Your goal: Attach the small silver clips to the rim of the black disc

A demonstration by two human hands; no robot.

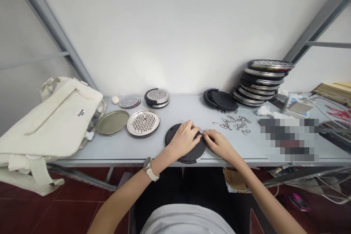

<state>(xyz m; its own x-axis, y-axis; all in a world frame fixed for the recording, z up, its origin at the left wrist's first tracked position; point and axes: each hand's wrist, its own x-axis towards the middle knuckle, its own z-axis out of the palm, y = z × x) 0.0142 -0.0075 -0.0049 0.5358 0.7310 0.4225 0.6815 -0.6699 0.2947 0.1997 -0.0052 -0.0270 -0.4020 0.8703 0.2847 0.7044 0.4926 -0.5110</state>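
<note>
A black round disc with a thin metal edge point(194, 153) lies flat at the table's front edge. My left hand point(184, 137) rests over its top, fingers bent and gripping near the right rim. At that same rim my right hand point(218, 143) has thumb and fingers pinched together, and what is between them is too small to make out. Several small metal clips point(230, 121) are scattered to the right of the disc. To its left sits a round metal grater plate point(143, 122) on a dark disc.
Behind stand black round covers point(225, 101) and a tall stack of round graters point(261, 84). Further left are grater discs point(157, 97), a plain metal disc point(112, 122) and a cream bag point(60, 117). A blurred patch point(290, 140) covers the right side.
</note>
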